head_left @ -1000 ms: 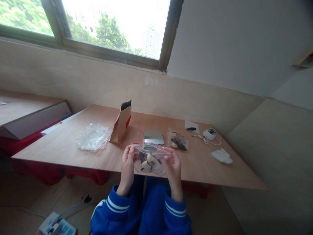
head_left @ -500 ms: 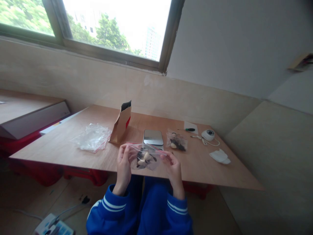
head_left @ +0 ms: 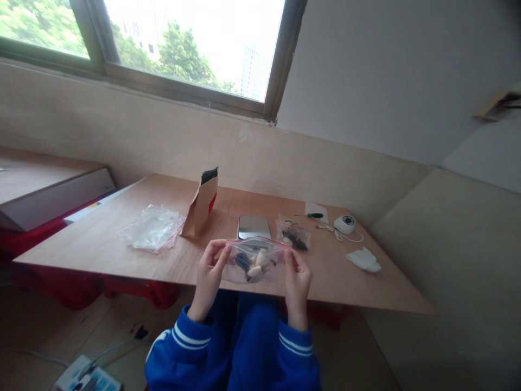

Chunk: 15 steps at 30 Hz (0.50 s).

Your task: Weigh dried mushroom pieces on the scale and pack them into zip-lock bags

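Between my hands hangs a clear zip bag with a red seal line, its mouth gaping a little. Pale and dark pieces, too small to name, lie inside it. My left hand pinches the bag's upper left corner, and my right hand grips the upper right corner. Just behind the bag is a flat silver-topped scale, partly covered by it. A second filled zip bag, with similar dark and pale contents, lies on the table beyond my right hand.
On the wooden table stand a brown paper bag and, left of it, a pile of clear plastic bags. To the right are a screwdriver, a white dome camera with cable and a crumpled tissue. A power strip lies on the floor.
The held bag has shifted slightly right, and its mouth is spread wider. My right hand has moved right, and the contents have tumbled into a different arrangement.
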Motion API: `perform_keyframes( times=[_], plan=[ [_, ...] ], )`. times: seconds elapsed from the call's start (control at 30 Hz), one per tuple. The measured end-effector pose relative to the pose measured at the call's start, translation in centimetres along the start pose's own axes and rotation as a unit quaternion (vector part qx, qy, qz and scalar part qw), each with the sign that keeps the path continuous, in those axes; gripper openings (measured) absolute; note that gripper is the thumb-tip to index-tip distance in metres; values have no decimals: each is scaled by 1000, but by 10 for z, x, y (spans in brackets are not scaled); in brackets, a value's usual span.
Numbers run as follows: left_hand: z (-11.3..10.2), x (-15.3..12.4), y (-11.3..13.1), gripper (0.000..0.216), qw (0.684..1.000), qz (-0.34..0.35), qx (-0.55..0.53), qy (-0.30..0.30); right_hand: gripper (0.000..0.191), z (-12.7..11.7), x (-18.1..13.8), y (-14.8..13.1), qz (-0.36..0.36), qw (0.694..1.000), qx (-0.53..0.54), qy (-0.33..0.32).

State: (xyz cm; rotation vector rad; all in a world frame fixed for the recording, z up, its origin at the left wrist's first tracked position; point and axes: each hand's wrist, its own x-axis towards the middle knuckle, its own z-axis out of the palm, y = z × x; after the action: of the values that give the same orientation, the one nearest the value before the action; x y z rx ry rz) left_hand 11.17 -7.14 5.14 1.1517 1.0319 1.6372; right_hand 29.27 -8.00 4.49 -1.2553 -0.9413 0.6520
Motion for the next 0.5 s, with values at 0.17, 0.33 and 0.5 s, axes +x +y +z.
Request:
perform_keyframes(
  times=[0.17, 0.33, 0.5],
  plan=[
    [-6, 2, 1, 22, 1000, -2, 25, 14, 48, -3, -1, -6, -32, 998, -49, -12],
    [-12, 4, 9, 23, 1000, -8, 17, 12, 44, -6, -2, -6, -72, 994, -84, 2],
    [-17, 5, 11, 22, 1000, -3, 6, 6, 35, -8, -4, -7, -94, 993, -74, 6]
  ],
)
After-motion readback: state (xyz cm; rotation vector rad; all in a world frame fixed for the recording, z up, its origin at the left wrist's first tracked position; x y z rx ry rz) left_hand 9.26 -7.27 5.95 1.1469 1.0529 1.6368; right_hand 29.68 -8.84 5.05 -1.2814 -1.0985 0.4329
